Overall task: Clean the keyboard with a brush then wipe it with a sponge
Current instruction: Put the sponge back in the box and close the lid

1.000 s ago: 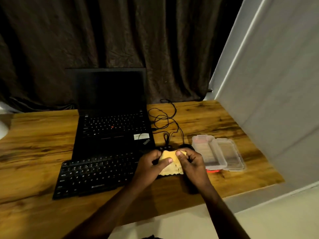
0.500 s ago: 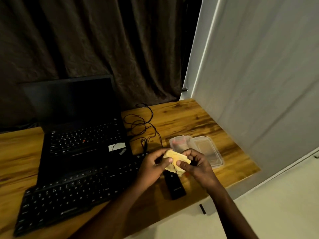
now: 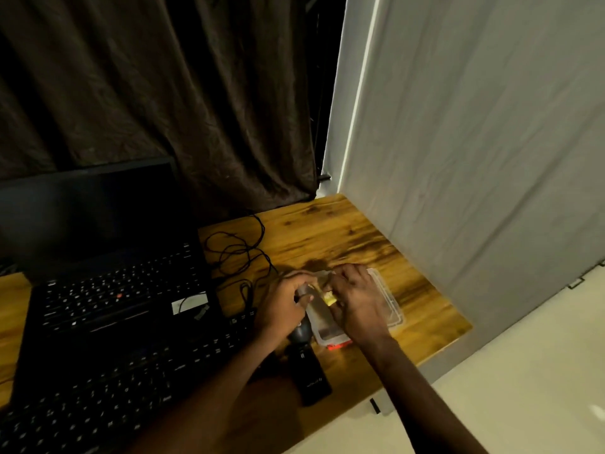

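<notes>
A yellow sponge [image 3: 329, 298] shows only as a small patch between my hands, low inside the clear plastic container [image 3: 327, 332]. My right hand [image 3: 358, 304] covers most of the sponge, its fingers curled down onto it. My left hand [image 3: 283, 304] grips the container's left rim with curled fingers and thumb. The black external keyboard [image 3: 131, 388] lies at the lower left of the wooden desk [image 3: 343, 237], with no hand on it. No brush can be made out.
An open black laptop [image 3: 114, 290] stands behind the keyboard. A dark mouse [image 3: 299, 334] and a flat black rectangular object [image 3: 311, 376] lie beside the container, with black cables [image 3: 239, 247] behind. The container's open lid [image 3: 391, 306] lies to the right. The desk's right edge is close.
Both hands carried the sponge from the keyboard's right end, to the right and away from me, into the plastic container. My view swung right; the left hand let go of the sponge.
</notes>
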